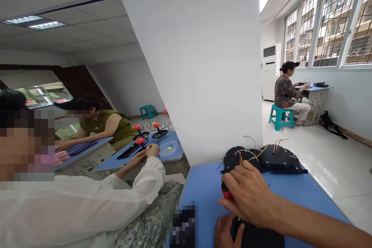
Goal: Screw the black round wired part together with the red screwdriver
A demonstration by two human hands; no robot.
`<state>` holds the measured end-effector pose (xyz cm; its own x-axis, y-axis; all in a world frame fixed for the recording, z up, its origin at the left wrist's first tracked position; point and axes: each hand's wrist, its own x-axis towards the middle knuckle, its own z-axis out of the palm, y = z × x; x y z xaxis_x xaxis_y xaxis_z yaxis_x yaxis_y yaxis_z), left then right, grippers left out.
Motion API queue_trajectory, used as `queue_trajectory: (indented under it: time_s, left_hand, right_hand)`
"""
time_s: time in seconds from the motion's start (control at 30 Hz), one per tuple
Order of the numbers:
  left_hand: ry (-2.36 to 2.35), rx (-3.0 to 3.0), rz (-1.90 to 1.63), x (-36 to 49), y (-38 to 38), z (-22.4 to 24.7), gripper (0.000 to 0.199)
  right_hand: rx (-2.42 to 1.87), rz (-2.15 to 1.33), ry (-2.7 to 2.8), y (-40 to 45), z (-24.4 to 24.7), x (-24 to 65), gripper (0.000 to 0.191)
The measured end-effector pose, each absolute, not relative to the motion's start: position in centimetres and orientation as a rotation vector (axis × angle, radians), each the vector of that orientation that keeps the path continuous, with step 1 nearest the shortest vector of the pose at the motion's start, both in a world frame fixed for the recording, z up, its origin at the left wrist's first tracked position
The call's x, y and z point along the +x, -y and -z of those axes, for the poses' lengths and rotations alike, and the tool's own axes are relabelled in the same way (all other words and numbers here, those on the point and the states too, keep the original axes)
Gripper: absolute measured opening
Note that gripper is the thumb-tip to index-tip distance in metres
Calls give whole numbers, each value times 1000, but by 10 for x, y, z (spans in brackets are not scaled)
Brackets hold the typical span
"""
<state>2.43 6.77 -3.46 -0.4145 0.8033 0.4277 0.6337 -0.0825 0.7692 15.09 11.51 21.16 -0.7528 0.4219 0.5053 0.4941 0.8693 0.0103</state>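
Note:
My right hand (pixel 250 193) is wrapped round a red and black handle (pixel 226 190), probably a screwdriver, over the blue desk (pixel 203 186). Below it, at the bottom edge, my left hand (pixel 228 232) grips the left side of a flat black part (pixel 261 236). The handle's lower end is hidden behind my right hand. At the back of the desk lie black rounded housings (pixel 280 159) with small screws and red, yellow, white and black wires standing up from them.
A white pillar (pixel 203 66) rises behind the desk. Close on the left, a person in a white sleeve (pixel 87 201) handles small parts at another desk. Other people sit farther left and by the windows. A pixelated dark patch (pixel 183 228) borders my desk's left edge.

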Motion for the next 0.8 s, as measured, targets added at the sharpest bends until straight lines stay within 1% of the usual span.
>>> queue_trajectory:
  time_s: [0.07,0.1,0.17,0.2,0.23,0.33,0.37,0.47,0.57,0.8]
  left_hand:
    - [-2004,1606,-1507,25,-68,35,29]
    - [-2002,1612,-1514,25,-68,34,29]
    - [-1999,1626,-1523,25,-68,33,28]
    - [-1998,1630,-1521,25,-68,32,27]
    - [-2000,1629,-1515,26,-68,31,27]
    - [-1992,1606,-1496,27,-67,27,28]
    - [-1983,1597,-1495,27,-67,26,28]
    - [-1974,1583,-1497,28,-67,26,28]
    - [-1985,1590,-1488,28,-67,27,27]
    - [-1920,1606,-1530,25,-68,35,30]
  right_hand:
    - [-660,176,2527,-115,-210,151,29]
    - [-627,142,2539,-114,-212,153,34]
    - [-522,55,2592,-112,-217,157,49]
    - [-477,23,2626,-112,-219,159,52]
    - [-453,10,2657,-111,-221,160,50]
    - [-510,89,2665,-112,-220,159,31]
    - [-536,128,2638,-113,-218,157,28]
    - [-572,182,2547,-115,-207,152,33]
    - [-594,138,2510,-115,-201,150,39]
    - [-652,-187,2502,-110,-214,167,33]
